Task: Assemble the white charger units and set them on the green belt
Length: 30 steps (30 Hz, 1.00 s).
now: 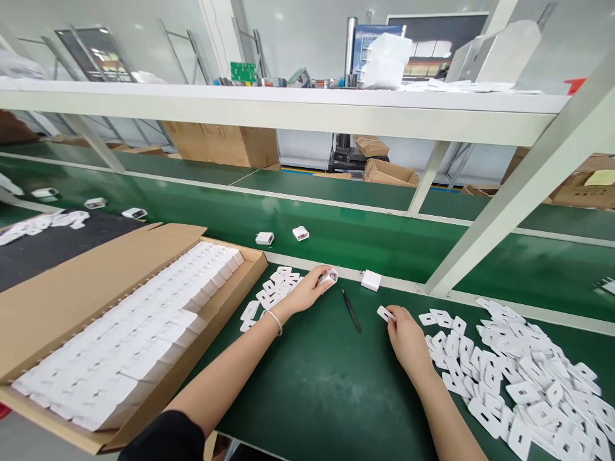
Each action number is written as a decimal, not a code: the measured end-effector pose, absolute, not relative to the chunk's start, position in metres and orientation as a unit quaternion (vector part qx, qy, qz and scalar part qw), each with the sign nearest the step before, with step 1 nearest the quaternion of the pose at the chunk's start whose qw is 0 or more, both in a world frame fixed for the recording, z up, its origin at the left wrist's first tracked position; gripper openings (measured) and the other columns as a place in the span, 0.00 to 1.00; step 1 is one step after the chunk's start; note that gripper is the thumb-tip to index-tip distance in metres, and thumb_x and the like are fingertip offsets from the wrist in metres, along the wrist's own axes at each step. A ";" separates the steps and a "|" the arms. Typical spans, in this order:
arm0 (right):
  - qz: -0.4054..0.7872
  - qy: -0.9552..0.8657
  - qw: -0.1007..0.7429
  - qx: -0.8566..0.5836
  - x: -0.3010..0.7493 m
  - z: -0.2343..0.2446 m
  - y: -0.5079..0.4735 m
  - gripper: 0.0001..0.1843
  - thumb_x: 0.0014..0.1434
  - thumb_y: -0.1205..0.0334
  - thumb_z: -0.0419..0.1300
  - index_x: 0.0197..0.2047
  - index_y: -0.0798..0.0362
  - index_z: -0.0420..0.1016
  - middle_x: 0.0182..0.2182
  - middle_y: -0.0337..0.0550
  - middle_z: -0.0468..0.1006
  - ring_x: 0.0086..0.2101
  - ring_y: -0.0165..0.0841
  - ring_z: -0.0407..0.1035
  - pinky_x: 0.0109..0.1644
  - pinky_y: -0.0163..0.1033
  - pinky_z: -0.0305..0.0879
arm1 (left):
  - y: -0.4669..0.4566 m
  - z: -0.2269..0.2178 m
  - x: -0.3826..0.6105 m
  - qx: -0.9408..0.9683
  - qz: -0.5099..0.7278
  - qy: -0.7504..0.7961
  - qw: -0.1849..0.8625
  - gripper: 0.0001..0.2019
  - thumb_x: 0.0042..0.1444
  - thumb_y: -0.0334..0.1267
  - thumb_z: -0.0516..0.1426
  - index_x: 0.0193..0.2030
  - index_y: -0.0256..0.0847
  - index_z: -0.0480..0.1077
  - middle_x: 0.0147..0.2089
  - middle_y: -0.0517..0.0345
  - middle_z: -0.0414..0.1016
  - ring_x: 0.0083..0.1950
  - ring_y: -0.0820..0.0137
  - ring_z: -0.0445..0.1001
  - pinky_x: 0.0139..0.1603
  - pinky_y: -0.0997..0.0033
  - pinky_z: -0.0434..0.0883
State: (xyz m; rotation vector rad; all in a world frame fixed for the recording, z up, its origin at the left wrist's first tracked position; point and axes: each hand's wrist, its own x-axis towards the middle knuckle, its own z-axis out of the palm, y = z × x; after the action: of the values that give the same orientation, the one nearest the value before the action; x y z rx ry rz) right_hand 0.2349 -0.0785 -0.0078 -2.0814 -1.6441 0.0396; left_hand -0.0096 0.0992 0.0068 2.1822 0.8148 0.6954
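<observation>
Left hand (307, 291), centre frame: pinches a small white charger (328, 277). Right hand (406, 336): grips one white label (385, 314), apparently from the pile (519, 378) lower right. Tweezers (351, 310) lie between on the green counter (317, 384). Risk: a loose pinch could misalign the label.

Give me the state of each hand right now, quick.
Left hand: closed on a small white charger block.
Right hand: pinching a flat white plastic piece at its fingertips.
</observation>
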 end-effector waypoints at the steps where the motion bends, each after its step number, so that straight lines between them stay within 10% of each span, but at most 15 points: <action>1: 0.017 -0.599 0.246 -0.762 0.235 -0.007 -0.079 0.16 0.69 0.66 0.47 0.51 0.52 0.74 0.44 0.49 0.80 0.32 0.39 0.77 0.35 0.41 0.68 | 0.094 0.008 -0.011 0.829 0.282 0.308 0.374 0.23 0.75 0.48 0.41 0.69 0.40 0.59 0.57 0.43 0.74 0.43 0.63 0.78 0.46 0.59 0.78; 11: 0.048 -0.577 0.366 -0.728 0.215 0.008 -0.081 0.17 0.73 0.57 0.48 0.53 0.49 0.75 0.46 0.49 0.78 0.36 0.38 0.76 0.41 0.43 0.72 | 0.009 0.041 -0.017 0.667 0.370 0.146 0.630 0.20 0.66 0.51 0.62 0.60 0.45 0.68 0.56 0.50 0.71 0.53 0.64 0.73 0.53 0.66 0.72; 30: 0.320 -0.428 0.636 -0.556 0.194 0.027 -0.086 0.11 0.67 0.49 0.65 0.45 0.47 0.78 0.30 0.35 0.70 0.26 0.28 0.66 0.31 0.36 0.65 | -0.005 0.028 -0.013 0.759 0.313 0.184 0.541 0.17 0.70 0.34 0.56 0.64 0.50 0.68 0.63 0.48 0.69 0.61 0.59 0.72 0.57 0.61 0.73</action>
State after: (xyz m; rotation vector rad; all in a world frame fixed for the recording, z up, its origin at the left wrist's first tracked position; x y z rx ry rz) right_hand 0.1940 -0.0857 0.0274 -1.2709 -0.9779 0.7315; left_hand -0.0129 -0.0054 0.0278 1.8027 0.4382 0.7434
